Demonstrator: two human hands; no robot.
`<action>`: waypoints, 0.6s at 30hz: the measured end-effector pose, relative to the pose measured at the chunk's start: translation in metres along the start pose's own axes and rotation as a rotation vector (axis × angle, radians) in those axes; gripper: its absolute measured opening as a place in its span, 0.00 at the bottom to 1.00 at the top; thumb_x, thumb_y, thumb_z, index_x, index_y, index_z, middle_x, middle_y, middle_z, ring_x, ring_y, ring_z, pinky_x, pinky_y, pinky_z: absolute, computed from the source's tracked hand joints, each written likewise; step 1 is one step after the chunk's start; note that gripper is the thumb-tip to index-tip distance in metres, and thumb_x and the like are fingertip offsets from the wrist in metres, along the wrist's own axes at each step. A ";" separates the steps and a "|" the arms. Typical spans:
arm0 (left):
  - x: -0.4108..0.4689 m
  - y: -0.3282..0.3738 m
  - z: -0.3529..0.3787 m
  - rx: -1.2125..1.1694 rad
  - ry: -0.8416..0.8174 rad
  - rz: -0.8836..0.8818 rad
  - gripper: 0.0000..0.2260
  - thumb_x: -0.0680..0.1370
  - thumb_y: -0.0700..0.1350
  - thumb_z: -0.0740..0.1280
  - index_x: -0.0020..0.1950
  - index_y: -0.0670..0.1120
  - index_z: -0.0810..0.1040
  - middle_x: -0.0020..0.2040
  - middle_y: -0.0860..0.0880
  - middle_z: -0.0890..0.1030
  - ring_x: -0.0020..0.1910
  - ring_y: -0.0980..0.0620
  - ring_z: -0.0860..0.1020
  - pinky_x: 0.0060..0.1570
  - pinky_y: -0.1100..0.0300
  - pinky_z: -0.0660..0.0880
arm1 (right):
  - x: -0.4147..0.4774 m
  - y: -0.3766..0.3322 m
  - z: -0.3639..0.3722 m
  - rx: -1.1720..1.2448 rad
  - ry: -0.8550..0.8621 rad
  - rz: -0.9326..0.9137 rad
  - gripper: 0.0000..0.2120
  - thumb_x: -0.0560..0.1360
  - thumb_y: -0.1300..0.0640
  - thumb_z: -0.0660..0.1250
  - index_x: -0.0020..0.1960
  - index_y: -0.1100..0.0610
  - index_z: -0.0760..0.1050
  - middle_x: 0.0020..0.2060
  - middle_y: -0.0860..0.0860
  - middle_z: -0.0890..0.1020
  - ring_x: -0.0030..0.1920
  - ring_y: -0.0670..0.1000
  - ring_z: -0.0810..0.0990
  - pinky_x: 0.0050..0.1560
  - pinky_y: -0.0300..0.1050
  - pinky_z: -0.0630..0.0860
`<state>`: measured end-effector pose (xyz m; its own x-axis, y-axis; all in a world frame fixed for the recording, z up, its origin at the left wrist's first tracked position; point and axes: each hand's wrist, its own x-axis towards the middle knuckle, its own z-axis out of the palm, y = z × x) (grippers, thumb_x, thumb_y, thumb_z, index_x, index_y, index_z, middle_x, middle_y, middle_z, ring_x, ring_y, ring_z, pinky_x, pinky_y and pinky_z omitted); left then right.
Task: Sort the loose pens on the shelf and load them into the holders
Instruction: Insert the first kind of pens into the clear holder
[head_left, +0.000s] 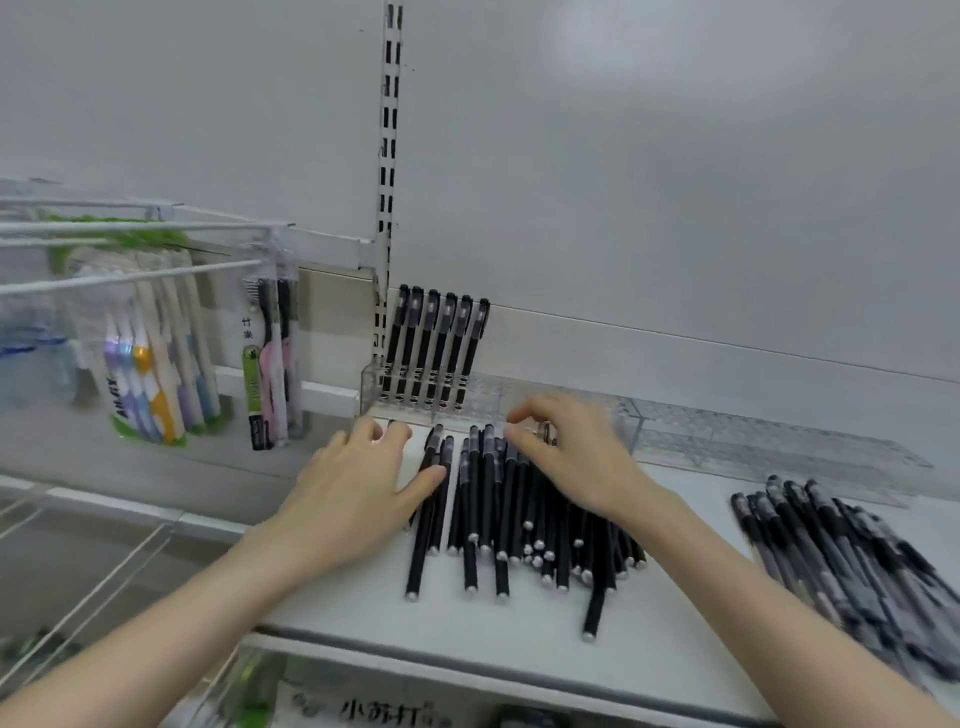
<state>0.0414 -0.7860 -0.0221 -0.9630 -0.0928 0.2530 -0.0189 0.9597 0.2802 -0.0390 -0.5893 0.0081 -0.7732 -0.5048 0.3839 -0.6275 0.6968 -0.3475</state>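
Several loose black pens (511, 525) lie in a pile on the white shelf (363, 608), caps pointing to the back. A clear holder (415, 410) at the back holds several black pens (439, 345) upright in a row. My left hand (358, 493) rests flat on the shelf, thumb touching the leftmost loose pens. My right hand (569, 457) lies over the cap ends of the pile, fingertips bent down onto them; whether it grips a pen is hidden. A second heap of black pens (852, 561) lies at the right.
More clear holder trays (769, 447) stretch along the back right. Packs of toothbrushes (156, 364) hang from white wire hooks (130, 228) at the left. A slotted upright rail (389, 156) runs up the grey back wall. Wire shelving (78, 582) sits lower left.
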 end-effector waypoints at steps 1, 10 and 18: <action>-0.005 0.004 0.002 -0.037 -0.004 -0.040 0.27 0.77 0.65 0.53 0.69 0.49 0.64 0.66 0.46 0.69 0.63 0.46 0.69 0.60 0.51 0.69 | -0.006 0.001 0.001 -0.014 -0.036 -0.013 0.13 0.79 0.49 0.63 0.59 0.55 0.77 0.56 0.51 0.80 0.57 0.52 0.76 0.58 0.44 0.69; 0.002 0.037 0.008 -0.360 0.011 -0.261 0.26 0.75 0.57 0.67 0.65 0.42 0.65 0.60 0.44 0.74 0.60 0.45 0.73 0.59 0.51 0.70 | -0.028 0.006 0.008 -0.108 -0.146 -0.003 0.24 0.79 0.40 0.55 0.71 0.48 0.67 0.70 0.47 0.69 0.72 0.53 0.61 0.72 0.53 0.57; 0.019 0.028 -0.005 -0.420 -0.124 -0.316 0.17 0.72 0.51 0.74 0.47 0.44 0.69 0.47 0.42 0.80 0.43 0.47 0.79 0.44 0.56 0.76 | -0.029 0.006 0.009 -0.117 -0.144 -0.019 0.24 0.79 0.39 0.53 0.72 0.49 0.66 0.70 0.46 0.69 0.72 0.53 0.61 0.72 0.53 0.57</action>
<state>0.0241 -0.7622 -0.0052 -0.9529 -0.3032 -0.0076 -0.2280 0.6995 0.6773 -0.0214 -0.5750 -0.0133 -0.7716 -0.5806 0.2598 -0.6338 0.7365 -0.2364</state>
